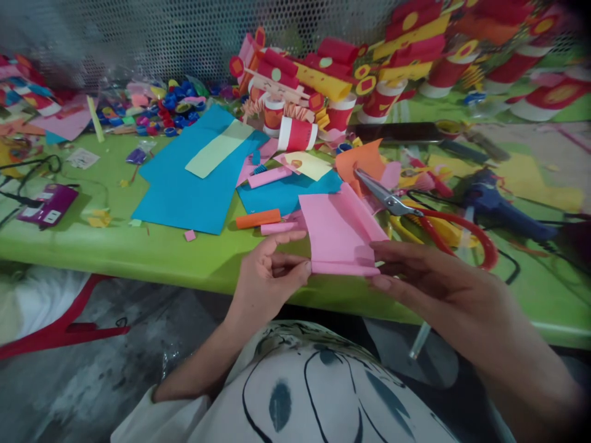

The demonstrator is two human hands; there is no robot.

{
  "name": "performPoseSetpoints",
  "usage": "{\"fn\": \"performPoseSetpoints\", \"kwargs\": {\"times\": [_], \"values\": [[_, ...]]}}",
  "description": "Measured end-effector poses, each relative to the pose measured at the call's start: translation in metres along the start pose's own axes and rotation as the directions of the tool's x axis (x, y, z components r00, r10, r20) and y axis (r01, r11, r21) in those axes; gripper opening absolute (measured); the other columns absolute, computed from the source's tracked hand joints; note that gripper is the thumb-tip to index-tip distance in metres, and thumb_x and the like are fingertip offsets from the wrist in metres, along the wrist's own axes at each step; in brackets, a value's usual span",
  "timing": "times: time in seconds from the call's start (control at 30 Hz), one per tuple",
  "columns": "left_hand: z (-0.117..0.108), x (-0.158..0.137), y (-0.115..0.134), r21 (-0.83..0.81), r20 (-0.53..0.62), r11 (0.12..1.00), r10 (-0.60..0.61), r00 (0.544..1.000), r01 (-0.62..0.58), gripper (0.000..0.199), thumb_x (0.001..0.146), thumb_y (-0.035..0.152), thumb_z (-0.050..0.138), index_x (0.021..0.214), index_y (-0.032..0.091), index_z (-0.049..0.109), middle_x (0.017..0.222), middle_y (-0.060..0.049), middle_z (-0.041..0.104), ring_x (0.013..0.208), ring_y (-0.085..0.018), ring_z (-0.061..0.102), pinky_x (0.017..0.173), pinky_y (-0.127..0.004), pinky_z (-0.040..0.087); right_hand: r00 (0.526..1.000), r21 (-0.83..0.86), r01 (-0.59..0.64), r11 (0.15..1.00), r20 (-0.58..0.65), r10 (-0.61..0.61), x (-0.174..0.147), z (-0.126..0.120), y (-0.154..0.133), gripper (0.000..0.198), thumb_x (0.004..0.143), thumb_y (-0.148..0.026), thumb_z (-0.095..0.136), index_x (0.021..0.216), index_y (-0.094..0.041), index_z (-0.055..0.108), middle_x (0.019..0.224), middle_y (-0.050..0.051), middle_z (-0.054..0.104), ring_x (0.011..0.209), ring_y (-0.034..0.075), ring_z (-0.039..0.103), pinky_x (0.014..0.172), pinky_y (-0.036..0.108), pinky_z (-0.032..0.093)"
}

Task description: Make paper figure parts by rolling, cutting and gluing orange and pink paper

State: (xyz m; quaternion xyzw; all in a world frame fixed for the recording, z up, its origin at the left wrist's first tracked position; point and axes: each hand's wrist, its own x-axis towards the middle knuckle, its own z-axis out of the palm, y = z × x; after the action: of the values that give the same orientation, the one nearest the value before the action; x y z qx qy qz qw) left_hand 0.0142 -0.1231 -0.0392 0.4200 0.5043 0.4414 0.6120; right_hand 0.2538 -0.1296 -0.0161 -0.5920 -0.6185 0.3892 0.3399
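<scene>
A sheet of pink paper (339, 224) is held at the table's front edge, its near edge rolled into a thin tube and its right side curling up. My left hand (272, 271) pinches the left end of that rolled edge between thumb and fingers, the index finger stretched out above. At the right end, my right hand (434, 283) grips the same edge with its thumb below and fingers on top. Just left of the sheet lie an orange paper roll (258, 218) and a small pink roll (278, 228). Red-handled scissors (392, 200) rest open beside my right hand.
Blue card sheets (184, 191) lie left on the green table (111, 243). Decorated paper cups (298, 133) with rolled paper stand at the back. A blue glue gun (503, 206) with its cord is at right, a purple power socket (48, 205) at far left.
</scene>
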Motion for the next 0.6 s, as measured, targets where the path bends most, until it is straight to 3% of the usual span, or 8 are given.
{"fn": "performPoseSetpoints", "kwargs": {"times": [0.23, 0.3, 0.43, 0.6], "values": [[-0.0008, 0.0033, -0.0019, 0.013, 0.026, 0.999, -0.031, 0.999, 0.031, 0.035, 0.083, 0.022, 0.079, 0.117, 0.017, 0.075, 0.087, -0.005, 0.081, 0.071, -0.015, 0.075, 0.071, -0.026, 0.064, 0.999, 0.04, -0.024, 0.999, -0.033, 0.025, 0.0015, 0.0029, 0.004, 0.022, 0.078, -0.044, 0.084, 0.097, -0.032, 0.08, 0.087, -0.001, 0.077, 0.06, 0.011, 0.063, 0.05, 0.02, 0.052], [0.0, 0.003, -0.0025, 0.012, 0.017, 0.999, -0.031, 0.999, 0.031, 0.029, 0.082, 0.023, 0.079, 0.111, 0.016, 0.077, 0.087, -0.005, 0.082, 0.072, -0.016, 0.075, 0.072, -0.027, 0.065, 0.999, 0.069, -0.041, 0.997, -0.014, 0.042, 0.0018, 0.0027, 0.006, 0.022, 0.079, -0.043, 0.084, 0.097, -0.032, 0.08, 0.085, -0.001, 0.076, 0.062, 0.012, 0.063, 0.051, 0.02, 0.051], [0.0023, 0.0014, -0.0021, 0.033, 0.0, 0.999, -0.023, 1.0, 0.023, 0.036, 0.082, 0.023, 0.079, 0.118, 0.018, 0.075, 0.086, -0.004, 0.082, 0.072, -0.016, 0.076, 0.073, -0.028, 0.066, 0.996, 0.147, -0.088, 0.985, 0.039, 0.083, 0.0037, 0.003, 0.008, 0.027, 0.078, -0.045, 0.085, 0.099, -0.03, 0.08, 0.086, 0.001, 0.076, 0.069, 0.014, 0.066, 0.055, 0.02, 0.053], [0.005, 0.0013, -0.0016, 0.035, -0.007, 0.999, -0.021, 1.0, 0.021, 0.023, 0.081, 0.022, 0.08, 0.103, 0.016, 0.078, 0.084, -0.004, 0.082, 0.073, -0.018, 0.078, 0.071, -0.028, 0.067, 0.995, 0.159, -0.102, 0.982, 0.027, 0.099, 0.0065, 0.0045, 0.0056, 0.023, 0.079, -0.047, 0.084, 0.091, -0.028, 0.079, 0.082, 0.0, 0.076, 0.066, 0.011, 0.066, 0.056, 0.017, 0.053]]}}
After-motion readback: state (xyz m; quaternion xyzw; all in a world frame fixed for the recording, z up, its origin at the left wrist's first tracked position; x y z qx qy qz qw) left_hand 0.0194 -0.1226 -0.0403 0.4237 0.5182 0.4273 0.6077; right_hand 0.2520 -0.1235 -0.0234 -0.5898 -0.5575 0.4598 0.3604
